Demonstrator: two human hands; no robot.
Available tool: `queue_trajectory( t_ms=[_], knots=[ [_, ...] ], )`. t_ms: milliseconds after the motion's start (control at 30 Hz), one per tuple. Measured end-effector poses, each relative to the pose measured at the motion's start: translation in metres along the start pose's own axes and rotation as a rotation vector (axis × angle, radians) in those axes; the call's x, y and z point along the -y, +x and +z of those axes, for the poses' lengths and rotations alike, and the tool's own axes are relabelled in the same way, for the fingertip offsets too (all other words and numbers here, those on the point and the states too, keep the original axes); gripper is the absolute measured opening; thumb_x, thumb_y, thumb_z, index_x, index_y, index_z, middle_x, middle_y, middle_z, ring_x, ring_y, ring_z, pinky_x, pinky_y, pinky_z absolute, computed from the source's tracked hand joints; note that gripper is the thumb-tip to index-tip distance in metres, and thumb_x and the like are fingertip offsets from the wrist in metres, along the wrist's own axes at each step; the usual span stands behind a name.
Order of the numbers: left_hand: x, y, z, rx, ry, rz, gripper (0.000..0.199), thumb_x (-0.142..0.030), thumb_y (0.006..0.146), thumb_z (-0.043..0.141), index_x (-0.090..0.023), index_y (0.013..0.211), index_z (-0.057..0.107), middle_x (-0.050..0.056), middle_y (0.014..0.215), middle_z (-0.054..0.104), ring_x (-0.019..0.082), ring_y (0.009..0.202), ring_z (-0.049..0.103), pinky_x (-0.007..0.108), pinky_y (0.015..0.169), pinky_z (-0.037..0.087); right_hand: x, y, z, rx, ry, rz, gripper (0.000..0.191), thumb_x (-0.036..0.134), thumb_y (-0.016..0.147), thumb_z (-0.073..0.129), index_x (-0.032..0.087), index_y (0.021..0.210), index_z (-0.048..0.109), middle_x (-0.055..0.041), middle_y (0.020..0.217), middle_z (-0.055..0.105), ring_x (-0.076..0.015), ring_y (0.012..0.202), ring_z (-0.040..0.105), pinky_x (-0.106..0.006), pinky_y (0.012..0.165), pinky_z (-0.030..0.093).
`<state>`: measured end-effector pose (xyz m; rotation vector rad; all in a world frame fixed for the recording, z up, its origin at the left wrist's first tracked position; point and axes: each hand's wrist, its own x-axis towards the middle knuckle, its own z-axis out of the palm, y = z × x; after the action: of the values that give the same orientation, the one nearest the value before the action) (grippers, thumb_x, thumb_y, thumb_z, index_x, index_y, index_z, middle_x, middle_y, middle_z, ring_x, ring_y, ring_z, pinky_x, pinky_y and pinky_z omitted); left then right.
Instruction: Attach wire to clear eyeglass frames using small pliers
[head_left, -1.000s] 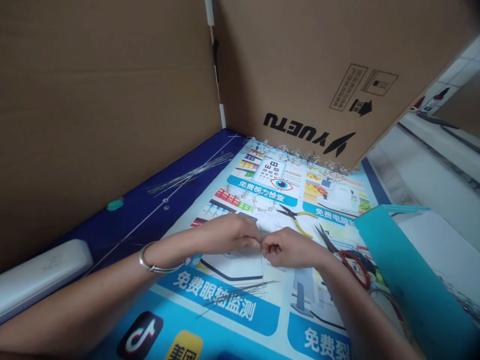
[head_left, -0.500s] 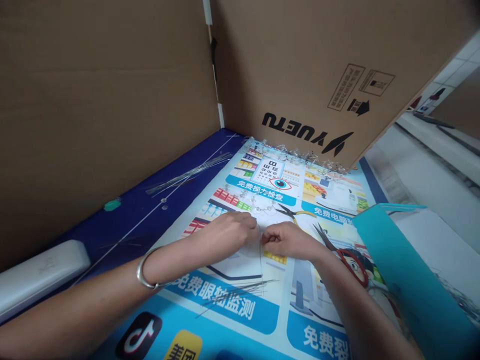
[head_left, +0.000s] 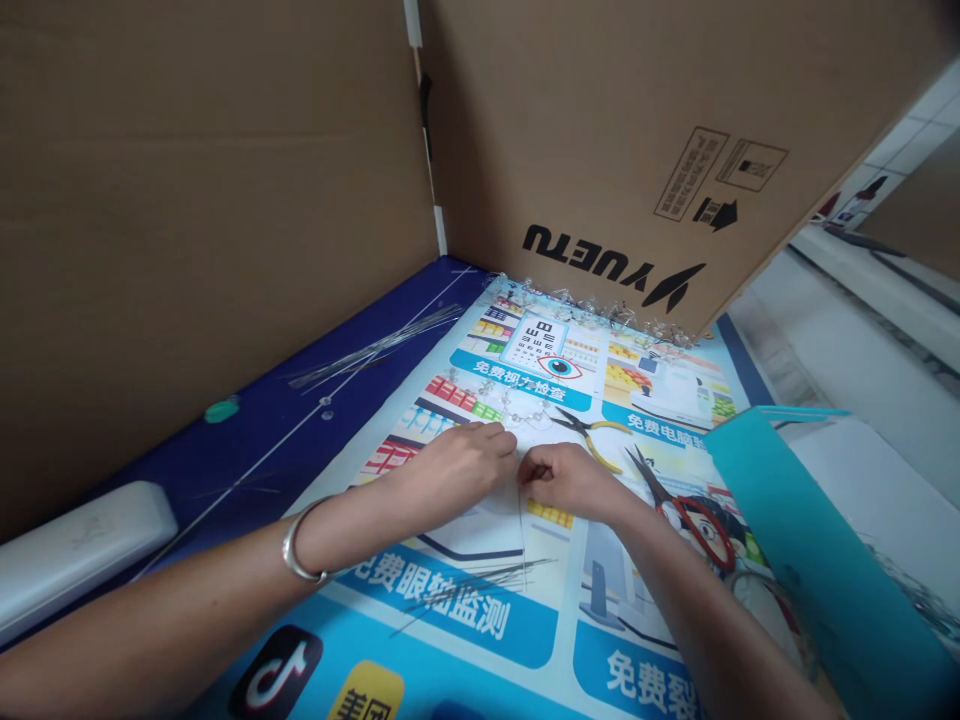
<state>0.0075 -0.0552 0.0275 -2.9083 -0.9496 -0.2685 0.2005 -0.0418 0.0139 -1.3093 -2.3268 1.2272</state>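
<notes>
My left hand (head_left: 471,462), a silver bangle on its wrist, is closed with the fingertips turned away and partly hidden. Facing it, almost touching, my right hand (head_left: 561,477) is closed in a pinch. A thin wire (head_left: 523,545) runs from between the two hands down over the printed sheet. Just beyond the fingers lies a short string of clear beads (head_left: 526,416). Yellow-handled pliers (head_left: 592,432) rest behind my right hand, and red-handled scissors (head_left: 686,510) lie right of it. A bundle of loose thin wires (head_left: 476,588) is spread out nearer to me.
Cardboard walls (head_left: 600,120) enclose the back and left. Clear beaded pieces (head_left: 600,315) line the back edge. More wires (head_left: 375,348) and a green lump (head_left: 222,411) lie on the blue surface. A white case (head_left: 82,555) stands left, a teal box (head_left: 795,530) right.
My right hand has shifted slightly left, closing the small gap to my left hand. The left forearm and bangle have moved a little to the right.
</notes>
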Motion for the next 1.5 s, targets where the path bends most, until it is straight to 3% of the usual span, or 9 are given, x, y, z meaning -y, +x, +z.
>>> queue_trajectory(
  t_ms=[433,667,967,1233,1500],
  knots=[
    [0.002,0.001,0.002,-0.039,0.067,-0.066,0.006,-0.014,0.078,0.051,-0.014,0.076,0.056,0.005,0.073,0.054,0.019,0.073,0.049,0.031,0.063,0.040,0.006,0.003,0.011,-0.234,-0.318,-0.039,0.020,0.008,0.065,0.046,0.019,0.074,0.060,0.0002,0.074,0.059,-0.0120,0.070,0.051,-0.021,0.063,0.034],
    [0.005,0.000,0.006,-0.031,0.070,-0.127,0.006,-0.012,0.076,0.050,-0.014,0.074,0.055,0.006,0.074,0.054,0.018,0.071,0.050,0.026,0.056,0.039,0.005,0.006,0.019,-0.329,-0.296,-0.020,0.017,0.009,0.067,0.046,0.020,0.073,0.058,0.0000,0.074,0.058,-0.0116,0.069,0.051,-0.021,0.063,0.035],
    [0.020,0.000,0.021,-0.077,-0.109,-0.273,0.016,-0.009,0.075,0.043,-0.014,0.074,0.058,0.005,0.075,0.056,0.014,0.065,0.052,0.023,0.055,0.038,-0.004,0.011,0.027,-0.454,0.072,0.056,0.012,0.018,0.068,0.047,0.021,0.073,0.058,0.0019,0.067,0.057,-0.0117,0.062,0.051,-0.022,0.058,0.039],
    [0.026,0.006,0.019,-0.184,-0.550,-0.421,0.017,-0.015,0.076,0.046,-0.016,0.075,0.063,0.002,0.074,0.061,0.013,0.070,0.055,0.022,0.066,0.041,-0.006,0.015,0.028,-0.424,0.522,0.136,0.009,0.022,0.066,0.054,0.018,0.073,0.057,0.0041,0.057,0.052,-0.0093,0.050,0.050,-0.022,0.051,0.042],
    [0.026,0.008,0.039,-0.128,-1.045,-0.668,0.014,-0.026,0.073,0.053,-0.016,0.078,0.061,-0.002,0.059,0.059,0.010,0.052,0.053,0.019,0.049,0.038,-0.003,0.016,0.029,-0.507,0.709,0.130,0.011,0.025,0.064,0.060,0.016,0.068,0.056,0.0036,0.061,0.052,-0.0082,0.053,0.050,-0.025,0.055,0.048]
  ],
)
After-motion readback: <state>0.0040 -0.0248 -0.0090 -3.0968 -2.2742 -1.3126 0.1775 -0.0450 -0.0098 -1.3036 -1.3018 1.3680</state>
